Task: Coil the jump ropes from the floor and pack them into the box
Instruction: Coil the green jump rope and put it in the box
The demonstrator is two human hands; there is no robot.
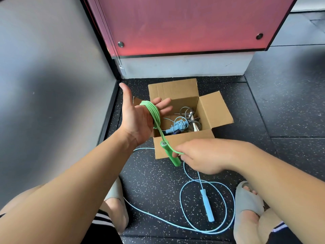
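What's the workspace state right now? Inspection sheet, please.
Surface: dark speckled floor.
Job's things: green rope mostly coiled round left hand, handle hanging below; blue rope loose on floor; open box holds other ropes.
Clutter: nothing seen.
Grippers: left hand flat, fingers straight; right hand pinches green rope near its handle.
Cables: nothing seen.
Surroundings: grey wall to the left, red panel behind box; slippers on the feet.
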